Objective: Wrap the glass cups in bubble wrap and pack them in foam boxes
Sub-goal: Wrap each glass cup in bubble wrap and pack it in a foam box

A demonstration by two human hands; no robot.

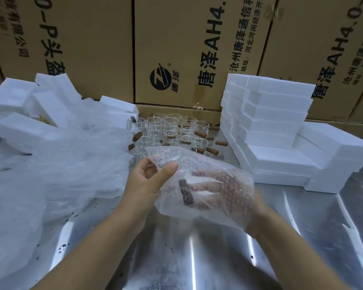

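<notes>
Above the shiny metal worktop [197, 258], the two hands hold a sheet of bubble wrap [210, 208] that is loosely bunched around a cup, of which only the dark wooden handle [186, 192] shows clearly through the bubbles. The left hand [149, 176] has its grip closed on the upper left edge of the sheet, thumb pressed against curled fingers with the wrap pinched between them. The right hand [224, 189] lies behind the sheet and is seen only through it. Its fingers reach leftward toward the handle, but I cannot tell whether its grip is closed on the cup or merely supports it. Just beyond the hands, unwrapped glass cups [172, 130] with wooden handles stand packed together on the worktop. To their right are white foam boxes [270, 126] in neat stacks, a lower row near the front and a taller pile behind. On the left, more foam pieces [29, 105] lie jumbled, partly under a heap of clear plastic film [61, 164]. Brown printed cartons [187, 49] form a wall at the back.
</notes>
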